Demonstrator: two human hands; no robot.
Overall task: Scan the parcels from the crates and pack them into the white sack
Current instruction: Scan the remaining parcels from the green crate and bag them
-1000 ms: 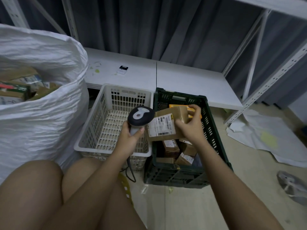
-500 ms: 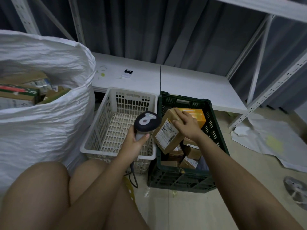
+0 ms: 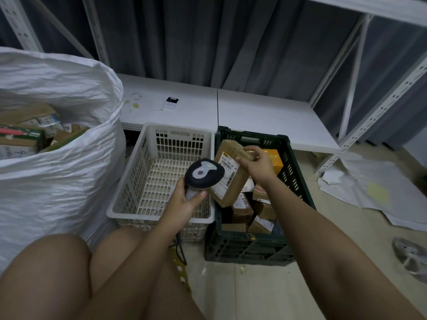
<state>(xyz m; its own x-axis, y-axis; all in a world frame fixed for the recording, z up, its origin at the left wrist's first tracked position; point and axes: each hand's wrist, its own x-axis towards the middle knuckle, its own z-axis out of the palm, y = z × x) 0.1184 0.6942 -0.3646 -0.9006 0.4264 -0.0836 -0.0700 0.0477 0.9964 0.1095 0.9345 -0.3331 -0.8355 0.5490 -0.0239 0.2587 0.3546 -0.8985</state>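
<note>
Meanwhile right hand (image 3: 258, 166) grips parcel (image 3: 231, 174) over green crate (image 3: 298, 181) (white basket (image 3: 129, 204) beside); left hand (image 3: 184, 204) clasps scanner (image 3: 204, 173).

Along the top of the frame we see dark grey curtains (image 3: 208, 42) hanging behind a white metal shelving frame (image 3: 379, 107) with perforated uprights. Below the curtains, across the middle, lies a low white shelf board (image 3: 265, 116) made of two panels that meet at a dark seam. On its left panel we see a small white device with a black top (image 3: 170, 103), and near it some yellowish scraps (image 3: 135, 105). At the right of the frame, crumpled white paper sheets (image 3: 369, 188) lie on the beige floor (image 3: 254, 292). In the lower right corner there is a grey blurred object (image 3: 411, 257); we cannot tell what it is.
</note>
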